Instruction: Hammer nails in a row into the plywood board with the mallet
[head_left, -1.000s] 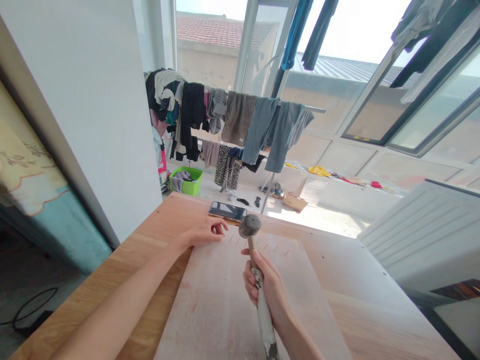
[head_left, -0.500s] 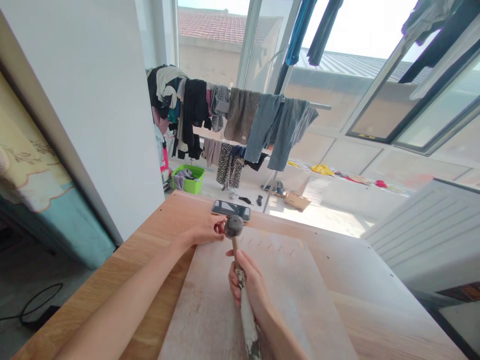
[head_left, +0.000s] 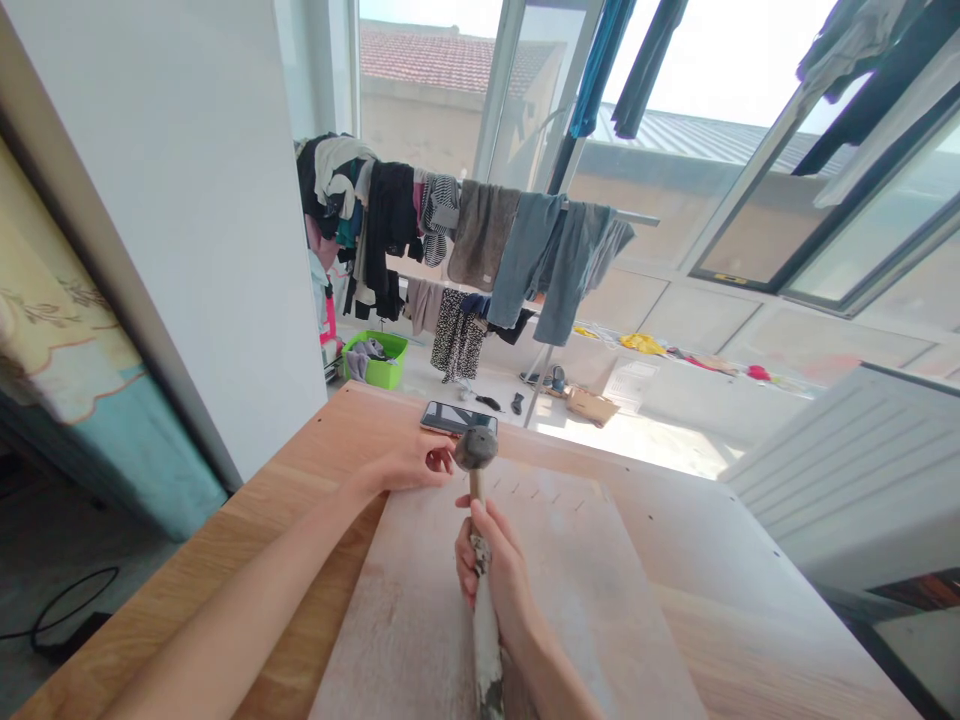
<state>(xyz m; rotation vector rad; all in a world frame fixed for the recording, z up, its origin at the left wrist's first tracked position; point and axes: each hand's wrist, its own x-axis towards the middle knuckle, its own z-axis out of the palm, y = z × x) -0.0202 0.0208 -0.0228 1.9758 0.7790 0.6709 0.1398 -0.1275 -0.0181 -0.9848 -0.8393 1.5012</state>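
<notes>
The right hand (head_left: 499, 570) is gripping a hammer with a round grey head and a patchy whitish handle (head_left: 486, 625). Its fingers are wrapping all the way around the handle. The hammer is pointing away from the person, and its head is showing just beside the left fingertips. I cannot tell whether the head is touching anything.

The left hand (head_left: 418, 466) is resting by the far left corner of a flat, pale wooden board (head_left: 420, 570). Its thumb and fingers are curling toward each other. I cannot tell if they are pinching something.

The board is lying on a shiny light-brown wooden table (head_left: 300, 485), under the hammer. A row of thin, dark nails (head_left: 535, 494) is sticking up near the board's far edge, to the right of the hammer's head. A flat black phone (head_left: 454, 415) is lying on the table, just past the board.

Behind the table, grey-blue trousers (head_left: 562, 275) are hanging on a rack with lots of other clothes. A bright green plastic tub (head_left: 387, 374) is sitting on the floor, holding some grey cloth.
</notes>
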